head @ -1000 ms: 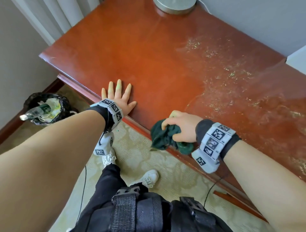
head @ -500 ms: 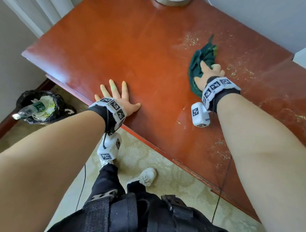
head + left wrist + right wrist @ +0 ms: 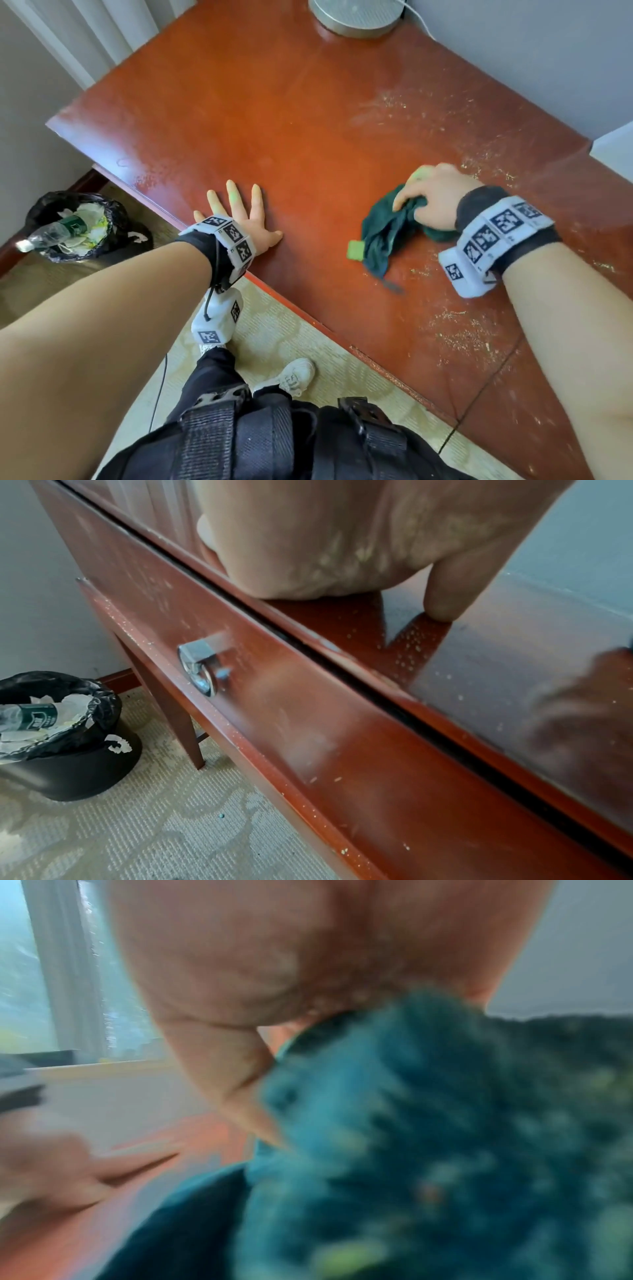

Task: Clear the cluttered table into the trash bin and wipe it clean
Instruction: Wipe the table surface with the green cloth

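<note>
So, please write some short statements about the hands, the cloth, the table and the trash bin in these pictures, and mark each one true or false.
1. The right hand grips a dark green cloth on the table. True.
2. The left hand holds a plastic bottle. False: it lies flat on the table with fingers spread, holding nothing; a plastic bottle is in the trash bin.
3. The trash bin stands on top of the table. False: it stands on the floor beside the table leg.
4. Pale crumbs lie on the table near the right arm. True.
5. The drawer front has a metal knob. True.
</note>
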`<state>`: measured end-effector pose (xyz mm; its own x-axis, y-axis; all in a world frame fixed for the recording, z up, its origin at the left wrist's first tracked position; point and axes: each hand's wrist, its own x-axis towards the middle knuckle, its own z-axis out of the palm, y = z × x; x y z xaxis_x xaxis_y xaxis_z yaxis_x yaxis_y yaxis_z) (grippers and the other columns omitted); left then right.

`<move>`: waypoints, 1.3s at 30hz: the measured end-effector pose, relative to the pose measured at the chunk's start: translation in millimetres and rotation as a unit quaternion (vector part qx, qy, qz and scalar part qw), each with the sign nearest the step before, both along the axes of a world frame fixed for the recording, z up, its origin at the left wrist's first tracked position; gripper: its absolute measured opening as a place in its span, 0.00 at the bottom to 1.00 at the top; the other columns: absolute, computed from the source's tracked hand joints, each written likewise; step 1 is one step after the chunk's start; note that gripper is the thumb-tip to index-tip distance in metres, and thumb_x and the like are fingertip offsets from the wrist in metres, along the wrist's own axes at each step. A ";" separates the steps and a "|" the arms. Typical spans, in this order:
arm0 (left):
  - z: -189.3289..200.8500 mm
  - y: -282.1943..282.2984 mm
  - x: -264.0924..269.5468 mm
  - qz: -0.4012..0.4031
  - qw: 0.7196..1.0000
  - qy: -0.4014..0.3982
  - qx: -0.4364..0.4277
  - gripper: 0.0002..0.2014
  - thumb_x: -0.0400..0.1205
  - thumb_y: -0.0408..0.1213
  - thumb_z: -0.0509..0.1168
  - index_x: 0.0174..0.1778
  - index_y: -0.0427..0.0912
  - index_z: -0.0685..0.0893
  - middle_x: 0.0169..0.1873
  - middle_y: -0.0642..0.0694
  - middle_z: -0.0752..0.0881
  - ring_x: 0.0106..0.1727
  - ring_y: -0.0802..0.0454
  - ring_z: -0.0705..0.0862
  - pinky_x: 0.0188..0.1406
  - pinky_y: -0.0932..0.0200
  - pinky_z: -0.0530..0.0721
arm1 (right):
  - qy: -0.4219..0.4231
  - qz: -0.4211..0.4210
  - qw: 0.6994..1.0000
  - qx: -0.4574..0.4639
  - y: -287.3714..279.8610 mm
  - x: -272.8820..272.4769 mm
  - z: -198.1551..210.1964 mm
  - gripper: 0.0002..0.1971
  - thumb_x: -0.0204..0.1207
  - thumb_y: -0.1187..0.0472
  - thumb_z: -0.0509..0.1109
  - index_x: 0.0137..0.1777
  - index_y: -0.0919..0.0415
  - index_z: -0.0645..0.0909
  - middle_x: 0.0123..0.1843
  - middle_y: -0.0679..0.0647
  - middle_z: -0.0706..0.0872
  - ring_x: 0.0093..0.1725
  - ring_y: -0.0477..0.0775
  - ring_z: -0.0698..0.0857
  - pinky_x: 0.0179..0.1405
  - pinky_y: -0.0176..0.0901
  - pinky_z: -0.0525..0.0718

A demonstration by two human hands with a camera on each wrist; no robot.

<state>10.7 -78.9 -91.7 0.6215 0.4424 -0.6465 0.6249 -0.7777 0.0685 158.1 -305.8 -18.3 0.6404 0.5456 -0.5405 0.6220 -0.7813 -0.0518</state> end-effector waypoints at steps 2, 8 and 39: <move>-0.1 -0.5 0.2 0.002 1.000 -0.001 0.001 0.43 0.80 0.61 0.54 0.80 0.56 0.32 0.79 0.45 0.27 0.80 0.35 0.30 0.75 0.28 0.40 | -0.068 -0.074 0.995 0.027 0.8 15.4 -9.2 0.20 0.78 0.53 0.62 0.70 0.39 0.72 0.75 0.50 0.67 0.73 0.62 0.63 0.70 0.56 0.69; -1.1 0.6 1.6 0.000 1.000 -0.003 0.004 0.42 0.80 0.61 0.54 0.80 0.56 0.32 0.79 0.45 0.28 0.80 0.34 0.31 0.74 0.28 0.41 | -0.053 -0.192 0.980 0.005 35.5 -8.6 -66.3 0.40 0.77 0.36 0.59 0.82 0.41 0.41 0.84 0.54 0.41 0.82 0.66 0.44 0.76 0.69 0.56; 4.8 142.1 15.5 -0.092 0.994 0.055 0.017 0.65 0.61 0.74 0.66 0.75 0.58 0.22 0.76 0.42 0.22 0.78 0.32 0.28 0.74 0.26 0.41 | -0.068 -0.029 0.994 0.082 198.2 19.5 -59.3 0.26 0.82 0.47 0.54 0.79 0.46 0.58 0.77 0.54 0.61 0.70 0.64 0.64 0.63 0.56 0.73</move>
<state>26.2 63.3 -86.9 0.6212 0.3502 -0.7011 0.4733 -0.8807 -0.0206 177.6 -107.5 -77.6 0.7344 0.5791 -0.3539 0.5859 -0.8042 -0.1001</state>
